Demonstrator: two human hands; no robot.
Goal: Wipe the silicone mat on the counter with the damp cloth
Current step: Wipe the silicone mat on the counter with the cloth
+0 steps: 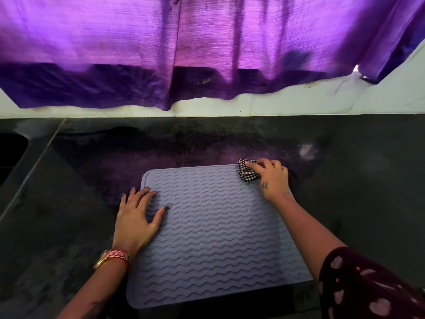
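Gripping the checked cloth [248,173] at the mat's [213,236] far right corner, her right hand [272,178] bears a small unreadable tattoo; left hand [138,217] presses flat on the mat's left edge, on the dark counter [57,215].

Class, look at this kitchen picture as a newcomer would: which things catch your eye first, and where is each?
The glowing purple curtain fills the top of the view. Below it, a grey wavy-ridged silicone mat lies on the dark counter. The left hand presses its near-left edge, while the right hand grips a checked cloth at its far-right corner.
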